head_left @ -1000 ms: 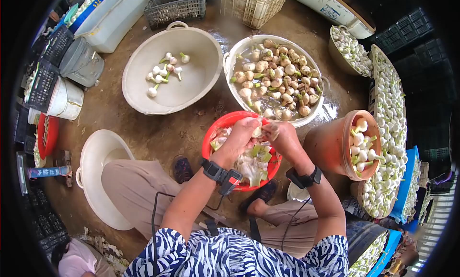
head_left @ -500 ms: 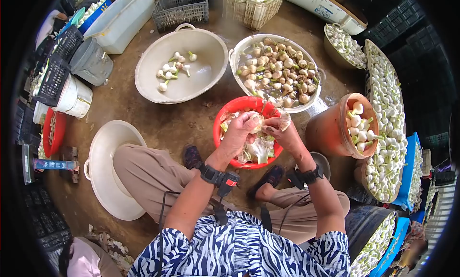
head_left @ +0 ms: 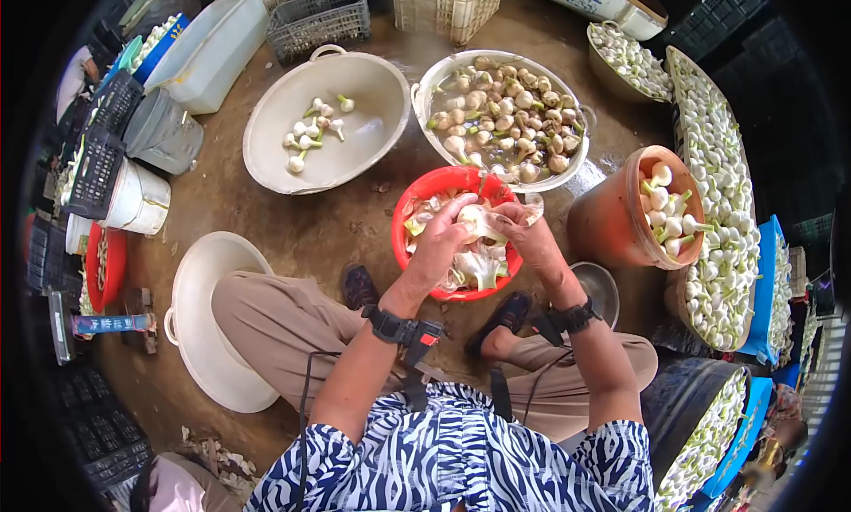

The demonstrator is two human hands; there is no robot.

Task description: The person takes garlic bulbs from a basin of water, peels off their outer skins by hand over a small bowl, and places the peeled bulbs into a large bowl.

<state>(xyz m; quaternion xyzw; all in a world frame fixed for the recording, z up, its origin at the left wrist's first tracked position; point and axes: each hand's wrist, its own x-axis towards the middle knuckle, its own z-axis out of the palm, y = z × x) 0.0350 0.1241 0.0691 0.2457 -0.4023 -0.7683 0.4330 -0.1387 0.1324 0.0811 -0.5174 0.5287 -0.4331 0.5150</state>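
Over a red basin [head_left: 402, 212], my left hand [head_left: 438, 246] is closed around a whitish garlic bulb [head_left: 472, 218]. My right hand [head_left: 532, 239] is right beside it, fingers pinched on a pale, papery garlic skin [head_left: 534, 210] that sticks up past the fingertips. Loose peelings [head_left: 479, 268] fill the basin below both hands. Beyond it stands a wide tub of water [head_left: 424, 126] with brownish unpeeled garlic bulbs [head_left: 505, 109]. A second pale tub [head_left: 377, 131], farther left, holds several cleaned white bulbs [head_left: 306, 142] with short green stems.
An orange bucket [head_left: 607, 215] of peeled garlic stands at my right, near a small metal bowl [head_left: 594, 290]. Long heaps of white garlic [head_left: 718, 193] line the right side. An overlapping white basin [head_left: 208, 335] lies by my left knee. Crates and buckets [head_left: 164, 131] stand along the left.
My right hand has drawn slightly away from the left, with a strip of skin stretched out from the bulb. The whole view has shifted a little.
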